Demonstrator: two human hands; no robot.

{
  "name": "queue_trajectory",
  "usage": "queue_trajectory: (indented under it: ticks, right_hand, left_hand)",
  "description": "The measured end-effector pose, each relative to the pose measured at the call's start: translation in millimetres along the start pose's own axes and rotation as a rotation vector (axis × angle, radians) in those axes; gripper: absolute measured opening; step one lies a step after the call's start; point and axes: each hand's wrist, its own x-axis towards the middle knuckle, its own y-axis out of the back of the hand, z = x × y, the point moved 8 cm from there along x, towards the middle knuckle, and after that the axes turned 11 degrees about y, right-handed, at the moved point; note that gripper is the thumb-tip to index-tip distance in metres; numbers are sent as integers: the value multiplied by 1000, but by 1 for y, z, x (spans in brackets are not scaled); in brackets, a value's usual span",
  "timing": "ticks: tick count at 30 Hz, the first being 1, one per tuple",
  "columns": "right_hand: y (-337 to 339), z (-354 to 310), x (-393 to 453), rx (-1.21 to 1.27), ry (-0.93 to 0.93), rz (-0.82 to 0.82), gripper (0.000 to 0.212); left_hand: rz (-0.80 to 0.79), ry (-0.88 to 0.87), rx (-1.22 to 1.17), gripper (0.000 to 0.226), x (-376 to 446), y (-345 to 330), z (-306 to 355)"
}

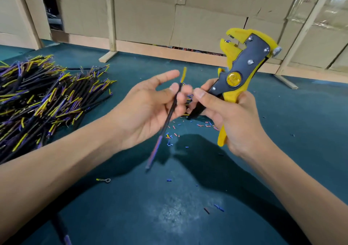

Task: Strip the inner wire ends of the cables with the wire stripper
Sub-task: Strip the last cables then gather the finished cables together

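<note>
My right hand (231,120) grips the handles of a yellow and black wire stripper (243,63), held upright with its jaws at the top, pointing left. My left hand (150,109) holds one black cable (169,114) between thumb and bent fingers, while the index finger is stretched out. The cable's yellow inner wire sticks up above the fingers; its lower end, with blue and orange wires, hangs blurred over the table. The two hands almost touch at the fingertips.
A big heap of black cables (37,101) with yellow and purple ends lies at the left on the dark green table (282,135). Small bits of stripped insulation (188,129) are scattered below the hands. A ring terminal (105,180) lies near the front. Cardboard walls with wooden frames stand behind.
</note>
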Motion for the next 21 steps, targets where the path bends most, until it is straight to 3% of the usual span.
queue_trajectory:
  ticks: [4, 8, 14, 21]
  right_hand:
    - [-13, 10, -5, 91, -148, -88, 9]
    - [-37, 20, -21, 174, -300, -257, 7]
    - [-52, 16, -30, 292, -351, -311, 10]
    - [-46, 14, -27, 316, -386, -272, 15]
  left_hand:
    - [26, -132, -401, 49, 2, 16, 22]
    - [87, -250, -524, 37, -2, 28, 35]
    - [180, -306, -492, 26, -5, 39, 36]
    - [242, -379, -318, 30, -6, 45, 39]
